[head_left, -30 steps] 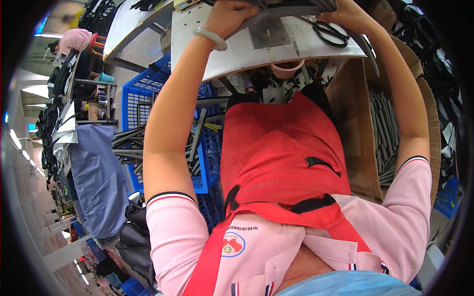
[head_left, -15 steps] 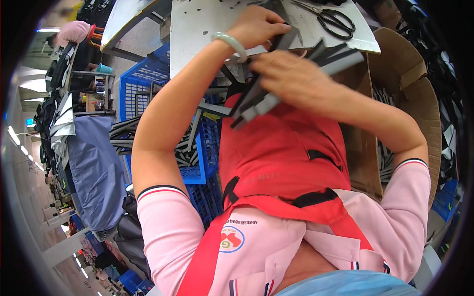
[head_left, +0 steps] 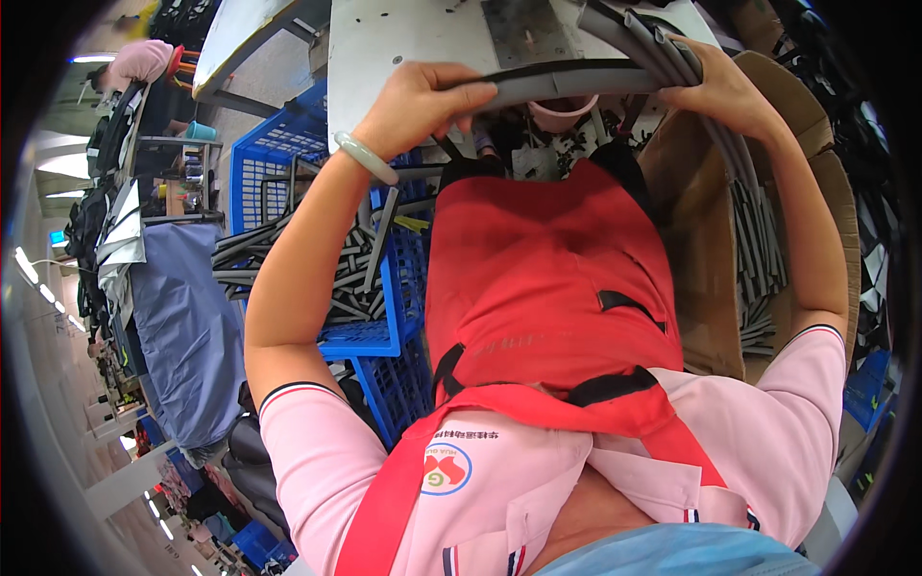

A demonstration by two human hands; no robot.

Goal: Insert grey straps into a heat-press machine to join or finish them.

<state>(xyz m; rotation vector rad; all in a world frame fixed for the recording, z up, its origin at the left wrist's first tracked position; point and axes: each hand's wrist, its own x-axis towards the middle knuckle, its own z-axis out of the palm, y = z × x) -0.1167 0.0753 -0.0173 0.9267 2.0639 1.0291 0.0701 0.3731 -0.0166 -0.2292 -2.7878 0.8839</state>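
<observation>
Left hand: your left hand (head_left: 423, 101) is curled shut around one end of a bundle of grey strips (head_left: 576, 82), thumb over the top; a pale green bangle (head_left: 365, 158) sits on that wrist.
Right hand: your right hand (head_left: 725, 91) is closed on the other end of the same bundle, where the strips bend upward.
Bundle: you hold it stretched between both hands at the near edge of the desk (head_left: 384, 48), above your red apron (head_left: 547, 278).
Left side: a blue crate (head_left: 379, 336) holds more loose grey strips.
Right side: a cardboard box (head_left: 701, 269) has strips stacked along its far wall.
</observation>
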